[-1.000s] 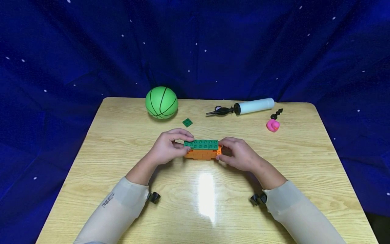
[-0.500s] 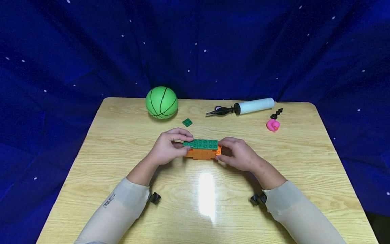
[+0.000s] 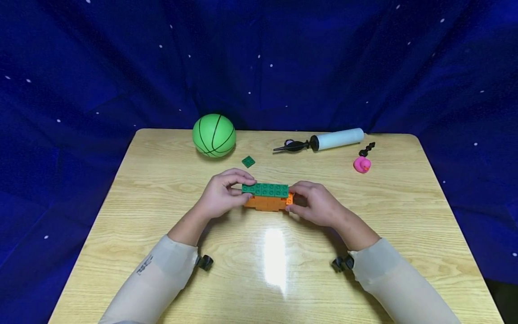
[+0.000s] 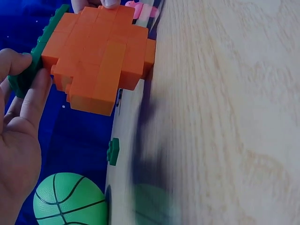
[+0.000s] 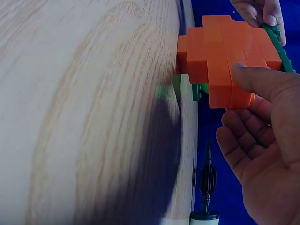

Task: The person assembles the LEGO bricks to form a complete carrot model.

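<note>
A stepped body of orange building bricks [image 3: 267, 204], narrower towards its bottom, stands upright on the table between the hands. Along its top lies a row of green studded bricks [image 3: 270, 190]. My left hand [image 3: 218, 193] pinches the left end of this green row, thumb in front and fingers behind. At the other side my right hand [image 3: 317, 204] grips the orange bricks by their right end. The right wrist view shows that thumb flat on the orange face [image 5: 220, 51], with the remaining fingers curled behind and below.
A loose green brick [image 3: 248, 161] lies behind the build, near a green ball [image 3: 214, 135] with black lines. Further right are a pale blue hand pump [image 3: 339, 139] with a black nozzle, a pink toy duck [image 3: 362, 164] and a small black piece [image 3: 367, 149].
</note>
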`<control>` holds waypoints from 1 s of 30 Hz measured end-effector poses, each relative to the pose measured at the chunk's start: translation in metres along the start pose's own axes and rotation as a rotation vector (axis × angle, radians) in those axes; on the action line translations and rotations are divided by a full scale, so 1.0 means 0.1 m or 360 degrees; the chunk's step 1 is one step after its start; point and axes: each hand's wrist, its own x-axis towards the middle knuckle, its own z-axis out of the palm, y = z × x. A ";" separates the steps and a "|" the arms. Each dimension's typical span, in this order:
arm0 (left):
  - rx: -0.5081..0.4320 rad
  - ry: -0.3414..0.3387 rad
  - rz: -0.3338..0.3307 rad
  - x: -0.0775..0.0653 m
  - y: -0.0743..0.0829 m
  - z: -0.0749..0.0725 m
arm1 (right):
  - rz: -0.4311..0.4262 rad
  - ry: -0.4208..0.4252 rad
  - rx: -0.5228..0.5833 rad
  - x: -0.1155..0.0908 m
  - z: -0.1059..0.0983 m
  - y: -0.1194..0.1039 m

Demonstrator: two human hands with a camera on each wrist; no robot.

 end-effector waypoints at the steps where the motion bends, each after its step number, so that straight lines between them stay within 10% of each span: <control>1: -0.0007 -0.0004 -0.0002 0.00 0.00 0.00 | 0.0000 0.0000 0.0000 0.00 0.00 0.00; 30: 0.0214 -0.0020 0.0106 0.01 -0.03 -0.02 | 0.0021 -0.0010 0.0008 0.00 0.00 0.00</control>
